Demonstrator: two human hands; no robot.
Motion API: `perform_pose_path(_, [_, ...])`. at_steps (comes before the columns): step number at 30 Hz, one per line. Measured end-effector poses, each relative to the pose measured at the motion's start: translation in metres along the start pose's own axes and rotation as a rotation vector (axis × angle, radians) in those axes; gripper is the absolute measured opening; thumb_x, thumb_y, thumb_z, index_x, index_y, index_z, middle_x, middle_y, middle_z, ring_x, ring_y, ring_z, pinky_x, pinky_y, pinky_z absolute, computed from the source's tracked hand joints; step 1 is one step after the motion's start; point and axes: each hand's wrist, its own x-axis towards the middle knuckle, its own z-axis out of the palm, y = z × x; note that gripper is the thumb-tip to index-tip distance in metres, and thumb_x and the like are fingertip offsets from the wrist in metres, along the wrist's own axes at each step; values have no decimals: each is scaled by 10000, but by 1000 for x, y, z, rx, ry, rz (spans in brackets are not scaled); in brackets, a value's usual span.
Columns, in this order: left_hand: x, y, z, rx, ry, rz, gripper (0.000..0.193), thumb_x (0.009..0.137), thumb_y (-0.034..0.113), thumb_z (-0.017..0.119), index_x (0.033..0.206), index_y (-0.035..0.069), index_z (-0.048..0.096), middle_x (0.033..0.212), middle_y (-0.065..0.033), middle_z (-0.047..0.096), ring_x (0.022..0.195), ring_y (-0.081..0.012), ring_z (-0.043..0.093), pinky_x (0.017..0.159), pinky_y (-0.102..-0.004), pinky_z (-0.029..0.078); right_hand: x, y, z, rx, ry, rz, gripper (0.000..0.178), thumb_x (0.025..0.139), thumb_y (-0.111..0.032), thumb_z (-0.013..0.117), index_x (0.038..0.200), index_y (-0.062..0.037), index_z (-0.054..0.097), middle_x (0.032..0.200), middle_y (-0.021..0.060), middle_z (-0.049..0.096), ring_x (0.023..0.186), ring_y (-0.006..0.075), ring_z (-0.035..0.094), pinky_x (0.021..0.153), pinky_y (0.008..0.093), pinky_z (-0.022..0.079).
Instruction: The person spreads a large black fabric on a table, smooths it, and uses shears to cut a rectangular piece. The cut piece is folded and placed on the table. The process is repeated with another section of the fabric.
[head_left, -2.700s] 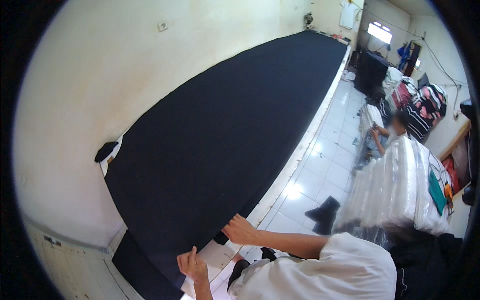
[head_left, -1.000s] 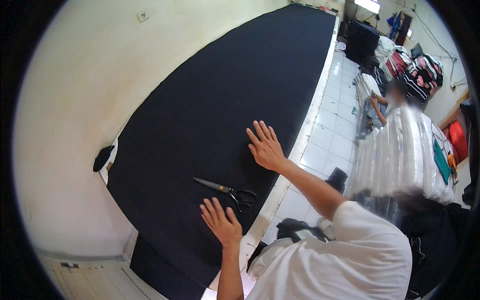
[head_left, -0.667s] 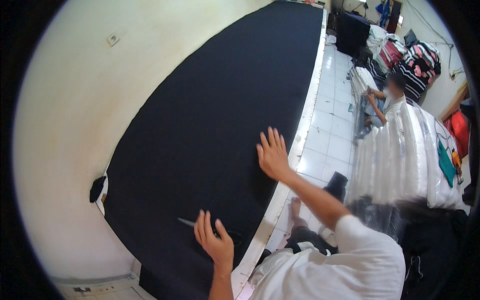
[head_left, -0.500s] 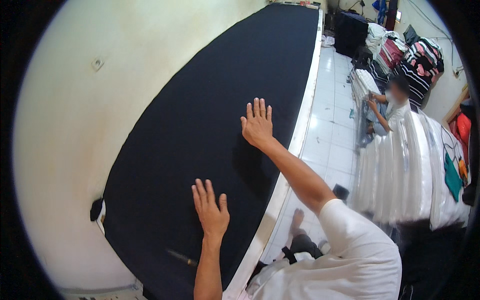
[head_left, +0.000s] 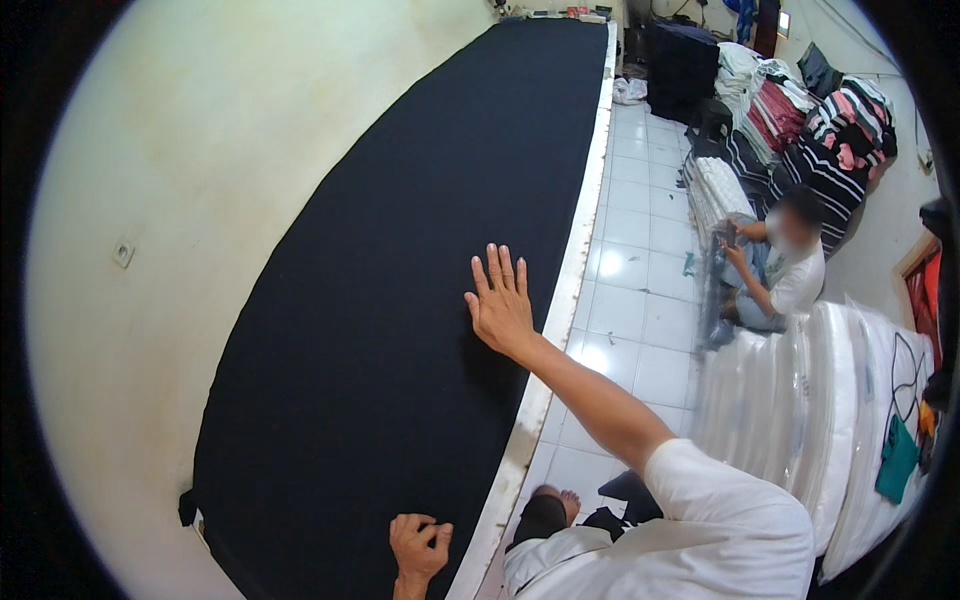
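Observation:
A long sheet of black cloth (head_left: 400, 200) lies spread over a table along the wall, its surface mostly smooth. My right hand (head_left: 500, 310) is open, palm down over the cloth near the table's right edge, fingers spread and pointing away from me. It holds nothing, and a shadow falls beside it. Nearer to me, my left hand (head_left: 418, 550) is over the cloth with its fingers curled in and the thumb close to the forefinger. Whatever may be between those fingers is hidden.
The table's white edge (head_left: 570, 310) borders a tiled floor (head_left: 625, 270). To the right, a person (head_left: 795, 265) sits beside a stack of plastic-wrapped white bundles (head_left: 790, 410). Clothing piles (head_left: 845, 130) lie farther back. A wall socket (head_left: 123, 252) is at the left.
My left hand has drawn back toward me and gone from flat to curled. My right hand stays open and sits lower in view. The slim tool by my left wrist no longer shows. The view has shifted.

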Motion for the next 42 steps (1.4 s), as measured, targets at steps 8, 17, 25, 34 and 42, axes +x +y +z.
perform_pose_path(8, [272,12,40,204,264,-316,575,1082,298,615,1564,-9,551,1726,-287,363,1612,-491,293,1292,-610,252,57,127,49,-84,-392,244,717,1141,-426,415,1628,100,398,1761,314,255,1671,463,144,1284,732,-27])
perform_pose_path(17, [623,170,179,314,58,270,730,1076,548,547,1635,83,484,1736,-210,377,1618,-467,284,1302,-670,186,273,369,119,-207,-512,2,642,1156,-425,401,1711,-105,364,1816,149,240,1693,343,147,1329,650,36])
perform_pose_path(25, [744,285,229,-386,-338,258,639,1109,385,582,1623,17,486,1707,-243,421,1612,-447,331,1321,-570,232,406,526,165,-98,-243,39,658,1143,-421,457,1681,-49,388,1781,234,260,1673,411,165,1328,649,73])
perform_pose_path(34, [967,365,303,291,1,-53,663,1117,338,546,1655,-25,408,1753,-286,301,1643,-501,208,1331,-628,130,503,672,188,13,-670,269,760,1156,-542,320,1729,-45,279,1817,249,124,1691,434,39,1312,685,-28])
perform_pose_path(42, [1034,428,364,117,-31,-4,620,1079,345,631,1570,-22,539,1712,-280,388,1610,-534,269,1301,-687,163,693,916,209,-50,2,684,279,986,-160,685,1198,18,649,1201,230,669,1180,444,657,1004,569,535])
